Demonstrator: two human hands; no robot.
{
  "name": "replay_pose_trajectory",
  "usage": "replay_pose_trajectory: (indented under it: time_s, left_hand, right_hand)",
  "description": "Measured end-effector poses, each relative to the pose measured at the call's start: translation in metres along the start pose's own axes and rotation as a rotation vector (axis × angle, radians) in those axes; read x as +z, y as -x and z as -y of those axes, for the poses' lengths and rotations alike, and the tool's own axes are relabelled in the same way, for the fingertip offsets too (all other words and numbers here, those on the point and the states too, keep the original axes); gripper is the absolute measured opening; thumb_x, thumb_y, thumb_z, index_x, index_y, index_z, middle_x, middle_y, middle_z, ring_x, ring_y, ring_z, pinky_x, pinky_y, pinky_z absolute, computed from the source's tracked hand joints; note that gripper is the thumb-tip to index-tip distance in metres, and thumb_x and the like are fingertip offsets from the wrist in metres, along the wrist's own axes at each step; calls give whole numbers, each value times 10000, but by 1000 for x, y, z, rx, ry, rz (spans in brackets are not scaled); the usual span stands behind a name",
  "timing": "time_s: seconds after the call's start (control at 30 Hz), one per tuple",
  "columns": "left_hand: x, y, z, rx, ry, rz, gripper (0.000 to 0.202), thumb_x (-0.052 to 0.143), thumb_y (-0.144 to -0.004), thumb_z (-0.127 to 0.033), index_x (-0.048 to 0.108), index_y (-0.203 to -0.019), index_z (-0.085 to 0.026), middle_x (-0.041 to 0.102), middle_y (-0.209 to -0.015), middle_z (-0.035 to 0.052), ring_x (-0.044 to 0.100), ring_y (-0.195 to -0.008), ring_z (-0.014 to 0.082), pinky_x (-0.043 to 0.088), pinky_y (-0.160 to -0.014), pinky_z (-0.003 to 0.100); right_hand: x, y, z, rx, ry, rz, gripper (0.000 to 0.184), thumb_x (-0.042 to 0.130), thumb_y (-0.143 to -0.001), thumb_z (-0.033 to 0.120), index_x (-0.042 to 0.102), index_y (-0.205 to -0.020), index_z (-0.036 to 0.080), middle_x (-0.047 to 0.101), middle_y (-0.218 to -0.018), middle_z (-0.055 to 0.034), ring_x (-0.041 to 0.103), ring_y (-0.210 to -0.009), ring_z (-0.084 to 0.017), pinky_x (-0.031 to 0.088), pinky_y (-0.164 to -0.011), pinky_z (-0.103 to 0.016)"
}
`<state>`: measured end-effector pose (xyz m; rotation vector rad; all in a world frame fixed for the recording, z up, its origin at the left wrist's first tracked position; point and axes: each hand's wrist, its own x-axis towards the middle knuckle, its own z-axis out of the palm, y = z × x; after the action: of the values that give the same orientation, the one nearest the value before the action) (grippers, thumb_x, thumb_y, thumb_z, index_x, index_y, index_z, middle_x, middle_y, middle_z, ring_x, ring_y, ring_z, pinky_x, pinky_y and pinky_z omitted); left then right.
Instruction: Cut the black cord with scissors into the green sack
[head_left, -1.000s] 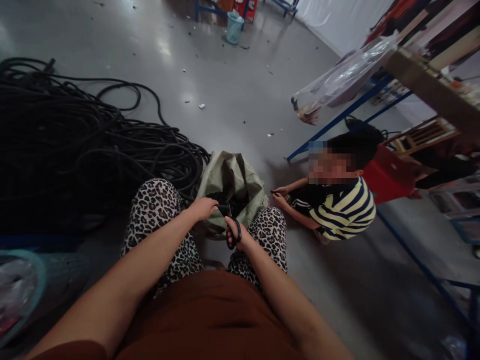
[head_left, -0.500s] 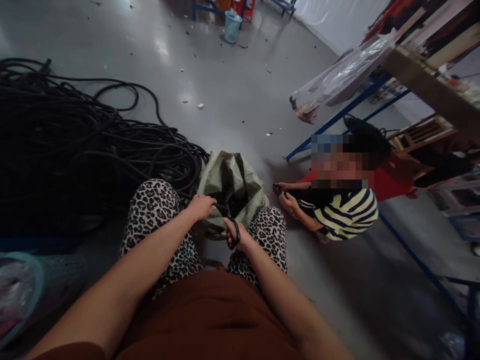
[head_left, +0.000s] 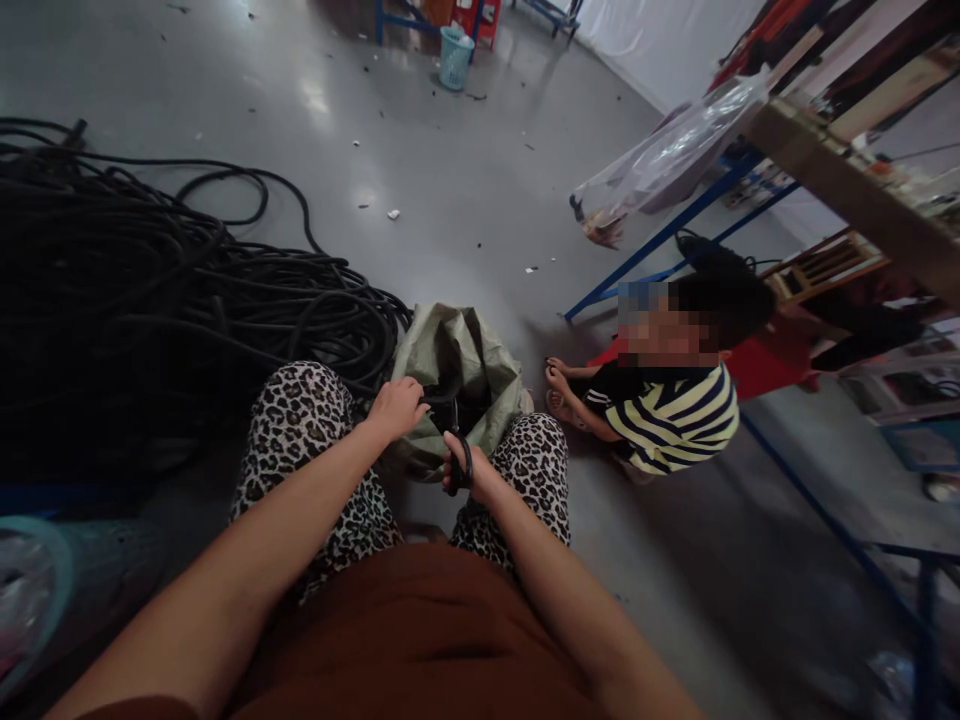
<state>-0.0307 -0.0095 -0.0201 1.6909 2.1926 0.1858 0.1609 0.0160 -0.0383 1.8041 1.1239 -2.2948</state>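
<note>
Between my knees stands an open grey-green woven sack [head_left: 495,385], with dark pieces inside that are hard to make out. My left hand [head_left: 397,407] is closed around a black rubber cord [head_left: 436,398], whose end sticks out over the sack's mouth. Black-handled scissors [head_left: 466,462] are gripped in my right hand [head_left: 480,474], blades pointing up beside the cord's end. Whether the blades touch the cord I cannot tell. A large tangled heap of black cord [head_left: 247,270] lies on the floor to the left, reaching close to the sack.
At the right, a person in a striped shirt [head_left: 679,420] squats low, hands together near the sack. Behind them stands a blue-legged table [head_left: 660,240] with plastic hanging off it. A blue basket [head_left: 56,580] is at lower left, another bin [head_left: 455,60] farther off.
My left hand and the cord have shifted slightly up, and the cord's end now reaches across the scissor blades. The other person's hands have come together.
</note>
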Motion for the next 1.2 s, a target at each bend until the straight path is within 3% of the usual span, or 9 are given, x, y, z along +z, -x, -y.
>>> replay_pose_trajectory:
  time_s: [0.2, 0.4, 0.57, 0.9, 1.2]
  left_hand:
    - [2, -2, -2, -116, 36, 48, 321, 553, -1017, -382, 660, -1234, -171, 777, -1106, 137, 730, -1071, 282, 510, -953, 370]
    - [6, -3, 0, -32, 28, 85, 311, 498, -1047, -349, 668, -1242, -177, 773, -1194, 145, 715, -1141, 273, 493, -988, 379]
    - [9, -4, 2, -9, 69, 56, 275, 508, -1046, -342, 686, -1203, -204, 784, -1149, 127, 712, -1128, 276, 494, -985, 393]
    - [7, 3, -2, 39, 56, 85, 280, 518, -1033, -333, 689, -1204, -192, 784, -1166, 125, 721, -1125, 261, 503, -991, 367]
    - [11, 2, 0, 87, 45, 125, 302, 528, -1030, -340, 695, -1233, -193, 786, -1178, 120, 721, -1150, 263, 511, -998, 350]
  right_hand:
    - [3, 10, 2, 9, -8, 44, 469, 545, -1079, 526, 585, -810, 143, 616, -613, -16, 618, -446, -130, 501, -461, -214]
    - [-3, 18, 4, 33, -43, 37, 482, 549, -1067, 567, 616, -849, 142, 659, -678, -36, 669, -515, -149, 531, -551, -240]
    - [-7, 26, 5, 27, -102, 47, 489, 525, -1075, 568, 632, -867, 139, 683, -738, -56, 694, -583, -163, 552, -609, -266]
    - [0, 23, 3, 0, -69, 43, 479, 631, -1021, 577, 611, -820, 143, 652, -703, -30, 644, -538, -126, 494, -563, -212]
    - [5, 27, 15, 6, -99, -7, 399, 561, -1089, 439, 605, -809, 158, 588, -637, -2, 606, -488, -128, 504, -527, -219]
